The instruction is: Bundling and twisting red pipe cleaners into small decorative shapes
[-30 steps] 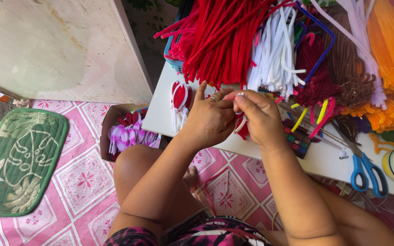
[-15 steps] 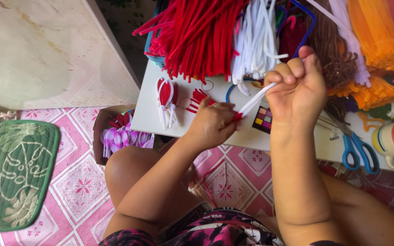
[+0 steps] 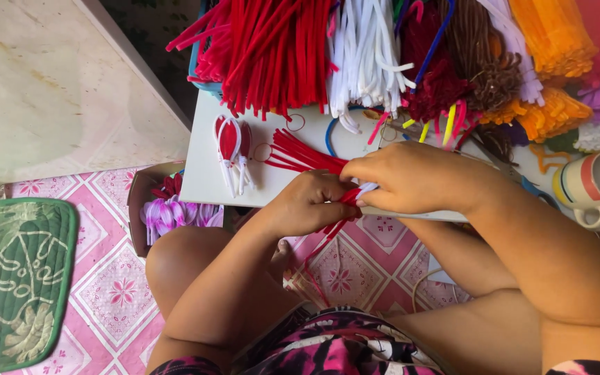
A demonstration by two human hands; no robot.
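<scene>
My left hand (image 3: 310, 203) grips a small bundle of red pipe cleaners (image 3: 300, 157) at the front edge of a low white table (image 3: 206, 182). The red ends fan out onto the table toward the upper left. My right hand (image 3: 411, 177) closes over the same bundle just to the right, pinching a white pipe cleaner (image 3: 365, 189) against it. The two hands touch. A finished red-and-white looped piece (image 3: 232, 149) lies on the table to the left of my hands.
Piles of red (image 3: 272, 48), white (image 3: 364, 55), brown and orange (image 3: 550, 42) pipe cleaners fill the table's back. A striped mug (image 3: 595, 184) stands at right. A box of purple flowers (image 3: 171, 212) and a green mat (image 3: 15, 278) sit on the pink tiled floor.
My right hand has come down from a raised position, where it pulled the white pipe cleaner up, to sit beside my left hand on the bundle. The camera view has shifted.
</scene>
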